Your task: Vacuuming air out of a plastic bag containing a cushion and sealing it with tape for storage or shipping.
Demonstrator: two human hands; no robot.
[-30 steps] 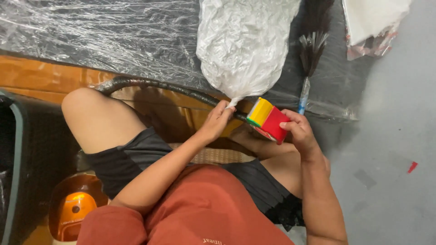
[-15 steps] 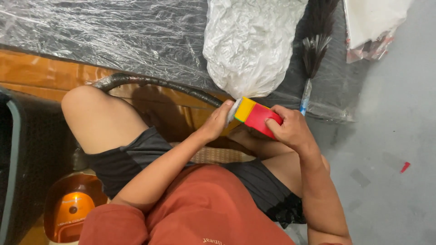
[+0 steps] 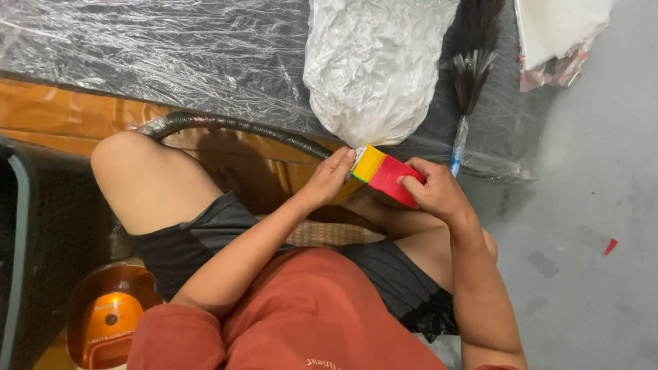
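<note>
My right hand [image 3: 437,194] grips a small box [image 3: 386,176] that is red with a yellow end and a thin green edge, held above my lap. My left hand [image 3: 327,179] pinches the yellow end of that box with its fingertips. Just above the box hangs the tied bottom of a crinkled white plastic bag [image 3: 373,65], which lies on a dark surface covered in clear plastic film [image 3: 171,55]. Whether the box touches the bag's tip I cannot tell.
A dark feather-like brush with a blue handle [image 3: 469,89] lies right of the bag. A black hose [image 3: 233,129] curves along the wooden edge [image 3: 55,113]. An orange appliance [image 3: 110,315] sits at lower left. Grey floor [image 3: 589,226] with a red scrap lies to the right.
Both hands and the box have shifted left and up towards the bag's tip. The box has turned so its yellow end now points at the bag.
</note>
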